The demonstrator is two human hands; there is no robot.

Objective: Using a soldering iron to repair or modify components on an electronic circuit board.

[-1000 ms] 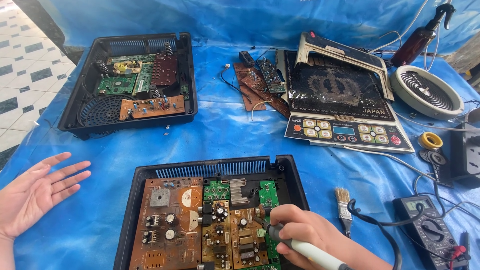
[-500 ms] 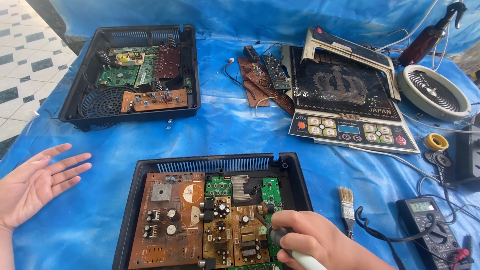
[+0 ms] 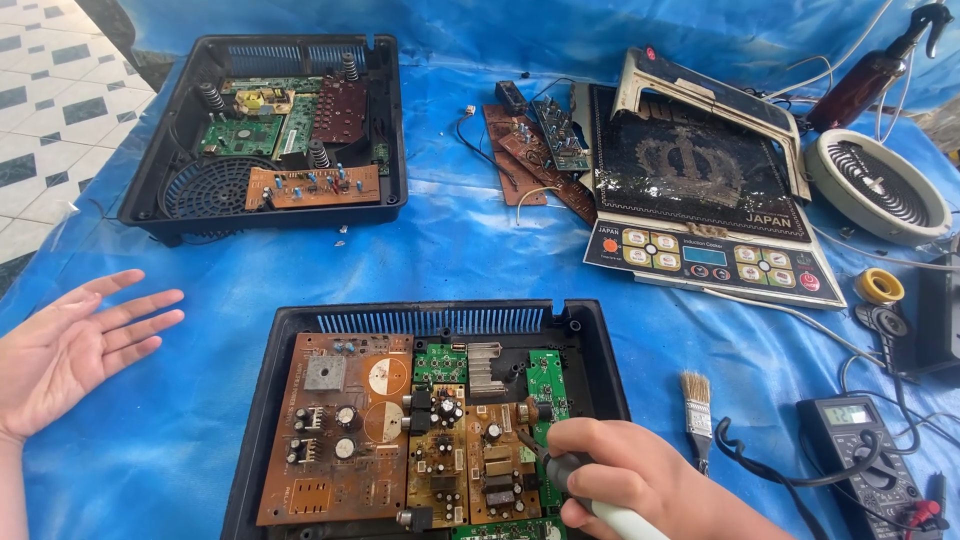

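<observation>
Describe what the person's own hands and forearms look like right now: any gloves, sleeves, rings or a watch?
Both are bare. The left hand has no glove, no ring on the fingers that show, and no watch or sleeve on the wrist and forearm at the frame edge. The right hand is also ungloved, with no ring visible; its bare wrist runs out of the bottom edge, so anything worn further up is out of view.

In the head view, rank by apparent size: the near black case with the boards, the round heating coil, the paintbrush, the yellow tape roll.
Largest to smallest, as they look:
1. Near black case, though its closeness to the camera enlarges it
2. Round heating coil
3. Paintbrush
4. Yellow tape roll
</observation>
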